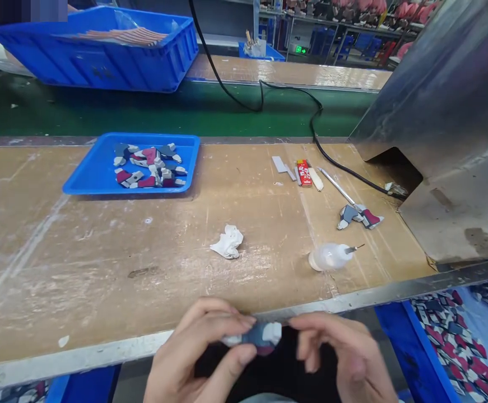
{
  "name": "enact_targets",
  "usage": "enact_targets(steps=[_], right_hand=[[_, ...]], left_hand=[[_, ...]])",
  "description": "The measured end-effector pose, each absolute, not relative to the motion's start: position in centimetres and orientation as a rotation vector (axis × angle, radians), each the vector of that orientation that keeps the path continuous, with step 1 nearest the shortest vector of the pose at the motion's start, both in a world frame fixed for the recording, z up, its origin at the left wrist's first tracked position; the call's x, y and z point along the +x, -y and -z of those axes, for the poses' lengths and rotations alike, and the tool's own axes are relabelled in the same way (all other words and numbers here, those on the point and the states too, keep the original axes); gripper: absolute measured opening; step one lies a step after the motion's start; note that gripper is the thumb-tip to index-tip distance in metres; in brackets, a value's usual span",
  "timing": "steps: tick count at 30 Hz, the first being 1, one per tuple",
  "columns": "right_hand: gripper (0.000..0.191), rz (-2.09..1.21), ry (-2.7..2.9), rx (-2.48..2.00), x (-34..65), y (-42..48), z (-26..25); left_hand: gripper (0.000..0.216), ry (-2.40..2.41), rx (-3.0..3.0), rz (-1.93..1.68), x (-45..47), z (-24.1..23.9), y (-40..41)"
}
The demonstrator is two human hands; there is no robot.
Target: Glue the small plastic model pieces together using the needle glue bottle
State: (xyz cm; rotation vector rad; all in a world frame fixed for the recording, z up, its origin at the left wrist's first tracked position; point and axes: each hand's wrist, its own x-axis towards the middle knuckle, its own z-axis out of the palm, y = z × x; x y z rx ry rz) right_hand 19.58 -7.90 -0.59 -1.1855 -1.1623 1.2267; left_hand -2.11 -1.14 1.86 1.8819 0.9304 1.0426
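My left hand (204,350) pinches a small grey, white and maroon moulded piece (263,334) between thumb and fingertips, just off the table's front edge. To its right is my right hand (338,350), with the index finger stretched towards the piece and the other fingers loosely bent and apart. Nothing shows in that hand. On the table beyond lie a crumpled white tissue (228,242) and a translucent squeeze bottle (330,257) on its side, its thin needle tip pointing right.
A shallow blue tray (86,173) holds several similar pieces. More pieces (361,216) lie by a thin metal rod (337,186), near a red packet (304,173). A black cable (340,163) runs to a metal housing (449,168). Blue bins (431,352) flank the front edge below.
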Motion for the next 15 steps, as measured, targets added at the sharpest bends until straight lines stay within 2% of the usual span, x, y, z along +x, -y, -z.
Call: enact_targets(steps=[3, 4, 5, 7, 9, 10, 13, 15], right_hand=[[0.027, -0.533, 0.924, -1.711, 21.9, 8.1, 0.6], [0.025, -0.386, 0.833, -1.783, 22.6, 7.9, 0.8], [0.032, -0.306, 0.792, -1.804, 23.3, 7.6, 1.1], [0.059, -0.288, 0.881, -1.775, 24.2, 6.8, 1.8], [0.076, -0.305, 1.032, -1.812, 24.6, 5.8, 2.2], [0.076, -0.31, 1.118, -1.854, 24.6, 5.3, 2.3], [0.046, -0.273, 1.354, -1.943, 24.1, 4.3, 2.1], [0.036, -0.249, 1.44, -1.941, 23.9, 4.1, 2.0]], left_hand=[[0.011, -1.128, 1.992, -0.949, -2.0, -0.9, 0.5], [0.01, -1.171, 2.061, -0.933, -1.9, -0.6, 0.3], [0.01, -1.205, 2.129, -0.928, -1.9, -0.4, 0.2], [0.012, -1.229, 2.248, -0.937, -1.8, 0.0, 0.0], [0.015, -1.213, 2.306, -0.952, -1.7, 0.0, -0.1], [0.016, -1.198, 2.313, -0.955, -1.7, -0.1, -0.1], [0.014, -1.134, 2.307, -0.895, -1.5, -0.5, -0.1], [0.012, -1.136, 2.276, -0.84, -1.3, -0.6, 0.0]])
